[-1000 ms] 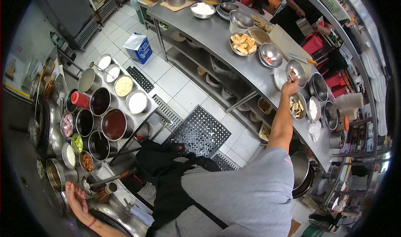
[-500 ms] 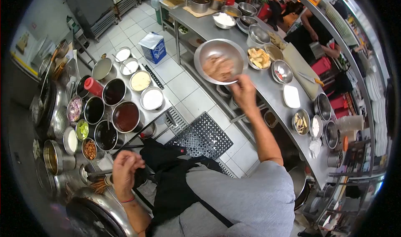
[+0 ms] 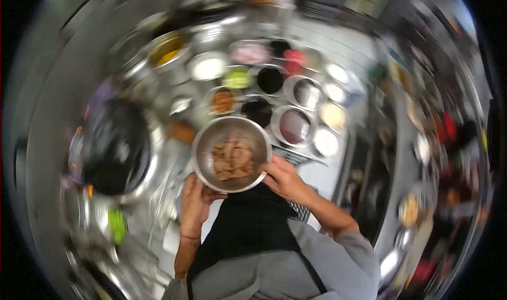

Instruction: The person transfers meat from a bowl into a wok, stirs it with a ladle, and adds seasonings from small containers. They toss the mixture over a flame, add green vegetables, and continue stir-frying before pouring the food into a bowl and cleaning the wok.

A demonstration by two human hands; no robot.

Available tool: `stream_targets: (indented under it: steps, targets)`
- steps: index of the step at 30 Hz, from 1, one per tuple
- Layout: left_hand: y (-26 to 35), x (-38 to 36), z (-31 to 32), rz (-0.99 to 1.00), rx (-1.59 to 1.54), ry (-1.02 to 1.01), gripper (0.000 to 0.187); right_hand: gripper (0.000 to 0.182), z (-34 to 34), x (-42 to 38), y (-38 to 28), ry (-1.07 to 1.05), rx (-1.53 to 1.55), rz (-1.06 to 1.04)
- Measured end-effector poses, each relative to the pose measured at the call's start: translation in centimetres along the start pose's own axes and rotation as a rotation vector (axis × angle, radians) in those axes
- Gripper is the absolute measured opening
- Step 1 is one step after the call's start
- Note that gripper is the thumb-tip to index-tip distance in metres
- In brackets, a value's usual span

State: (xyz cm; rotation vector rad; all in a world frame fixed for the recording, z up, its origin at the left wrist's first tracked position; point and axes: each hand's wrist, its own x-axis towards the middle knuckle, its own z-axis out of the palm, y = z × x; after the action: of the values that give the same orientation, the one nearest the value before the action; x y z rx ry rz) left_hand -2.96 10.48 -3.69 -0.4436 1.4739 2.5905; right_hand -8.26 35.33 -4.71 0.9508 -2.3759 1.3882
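A steel mixing bowl (image 3: 204, 141) is held up in front of my black apron. Brown pieces of what looks like meat (image 3: 232, 158) lie in its bottom. My left hand (image 3: 195, 202) grips the bowl's near left side, its thumb under the rim. On the right side, my right hand (image 3: 284, 177) clasps the rim, with fingers partly hidden by the wall. Just beyond the bowl stand a pot of dark red sauce (image 3: 294, 125) and a small container of brown bits (image 3: 223, 100).
A large black wok (image 3: 117, 147) sits on the stove at left. Several containers crowd the far side, among them chopped green vegetable (image 3: 237, 78) and a red bottle (image 3: 294, 61). At right runs a steel counter with a bowl of yellowish pieces (image 3: 409, 210). Motion blurs the surroundings.
My view has swung left from the counter toward the stove. The bowl has come from over the counter to my front, and my left hand has taken hold of it too.
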Motion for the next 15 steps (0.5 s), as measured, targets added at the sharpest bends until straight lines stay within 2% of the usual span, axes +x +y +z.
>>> stream_targets:
  steps: [2, 5, 7, 9, 11, 12, 13, 15]
  targets:
    - [1.3, -2.6, -2.1, 0.096, -0.128, 0.141, 0.026, 0.032, 2.3, 1.8, -0.8, -0.124, 0.094, -0.101]
    - [0.7, -4.9, -5.1, 0.146, -0.374, 0.191, 0.017, 0.031, 5.3, 4.2, -1.1, -0.328, 0.119, -0.114]
    - [-0.3, -6.8, -5.4, 0.159, -0.100, 0.352, 0.009, 0.030, 6.4, 5.1, -1.3, -0.450, 0.155, -0.223]
    - [-1.4, -7.7, -6.2, 0.206, -0.146, 0.473, 0.007, 0.035, 8.1, 5.5, -0.4, -0.567, 0.146, -0.285]
    - [-1.7, -8.8, -7.5, 0.267, -0.237, 0.525, 0.007, 0.049, 9.9, 7.2, -0.2, -0.636, 0.256, -0.300]
    - [-1.7, -9.2, -7.5, 0.338, -0.295, 0.571, 0.008, 0.056, 11.2, 7.9, 0.9, -0.608, 0.328, -0.217]
    - [-1.8, -9.8, -7.4, 0.341, -0.302, 0.582, 0.008, 0.058, 11.7, 9.4, 1.5, -0.507, 0.216, -0.271]
    - [-1.6, -11.4, -8.0, 0.401, -0.282, 0.739, 0.008, 0.052, 13.4, 10.7, 4.2, -0.419, -0.114, -0.049]
